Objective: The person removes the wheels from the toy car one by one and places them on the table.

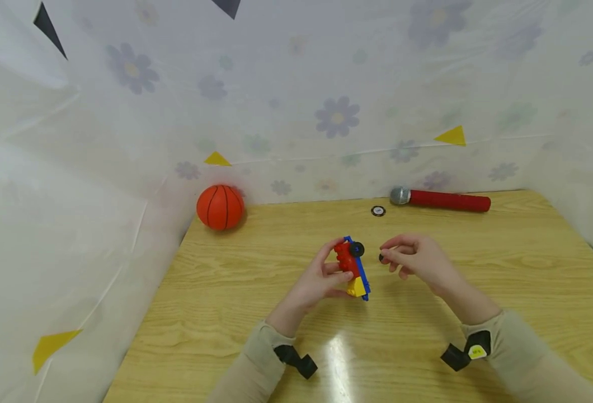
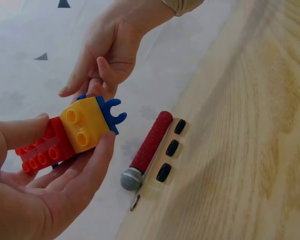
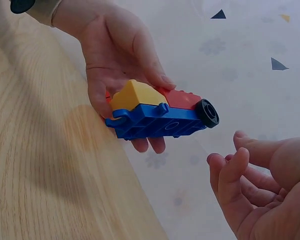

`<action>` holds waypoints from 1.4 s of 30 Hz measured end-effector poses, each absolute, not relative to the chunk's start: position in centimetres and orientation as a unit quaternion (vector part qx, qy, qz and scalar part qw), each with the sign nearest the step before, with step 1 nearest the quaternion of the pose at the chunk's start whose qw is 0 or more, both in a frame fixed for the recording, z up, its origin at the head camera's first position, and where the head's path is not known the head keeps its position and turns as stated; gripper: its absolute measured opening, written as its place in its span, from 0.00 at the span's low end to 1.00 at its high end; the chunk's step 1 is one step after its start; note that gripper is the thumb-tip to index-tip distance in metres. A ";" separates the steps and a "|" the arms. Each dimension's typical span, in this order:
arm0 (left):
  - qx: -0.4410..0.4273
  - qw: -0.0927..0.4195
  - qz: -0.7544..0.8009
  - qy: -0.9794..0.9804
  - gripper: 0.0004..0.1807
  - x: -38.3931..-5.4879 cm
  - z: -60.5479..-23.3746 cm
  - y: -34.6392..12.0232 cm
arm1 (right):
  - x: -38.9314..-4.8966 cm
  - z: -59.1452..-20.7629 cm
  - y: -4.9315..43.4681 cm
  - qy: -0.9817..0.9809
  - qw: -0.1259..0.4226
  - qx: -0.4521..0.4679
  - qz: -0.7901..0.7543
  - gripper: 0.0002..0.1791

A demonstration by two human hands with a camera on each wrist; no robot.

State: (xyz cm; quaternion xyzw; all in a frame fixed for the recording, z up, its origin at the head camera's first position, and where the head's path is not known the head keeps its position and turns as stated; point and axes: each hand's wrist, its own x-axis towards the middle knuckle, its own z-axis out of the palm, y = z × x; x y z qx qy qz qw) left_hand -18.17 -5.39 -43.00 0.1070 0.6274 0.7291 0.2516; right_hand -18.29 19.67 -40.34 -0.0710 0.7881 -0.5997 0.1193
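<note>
My left hand grips a toy car built of blocks, with a blue base, red studded blocks and a yellow block. One black wheel is on its red end; an open blue hook shows at its yellow end. To the right, my right hand hovers apart from the car, fingers loosely bent, with nothing visible between them. Three black wheels lie in a row on the table in the left wrist view. In the head view the hand hides most of them, leaving one dark edge at its fingertips.
At the back right lies a microphone with a red handle, and a round black-and-white chip beside its head. An orange ball sits at the table's back left corner. Flower-printed sheeting rises behind the wooden table.
</note>
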 end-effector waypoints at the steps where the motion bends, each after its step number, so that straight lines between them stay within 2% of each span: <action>1: 0.107 0.254 0.729 0.626 0.38 -18.2 -43.1 -5.3 | -18.3 -40.4 19.6 0.788 0.121 -0.072 -0.599 0.22; 13: 0.118 0.270 0.723 0.625 0.37 -18.1 -43.4 -5.3 | -18.3 -40.6 18.0 0.792 0.146 -0.066 -0.588 0.24; 27: 0.140 0.285 0.712 0.626 0.37 -18.1 -43.5 -5.1 | -18.2 -40.4 17.1 0.801 0.150 -0.076 -0.575 0.24; 36: 0.144 0.303 0.695 0.636 0.37 -18.3 -43.4 -5.2 | -18.1 -40.1 17.1 0.800 0.152 -0.092 -0.573 0.19; 42: 0.150 0.308 0.687 0.640 0.37 -18.2 -43.3 -5.2 | -18.1 -40.5 17.2 0.814 0.159 -0.104 -0.549 0.20</action>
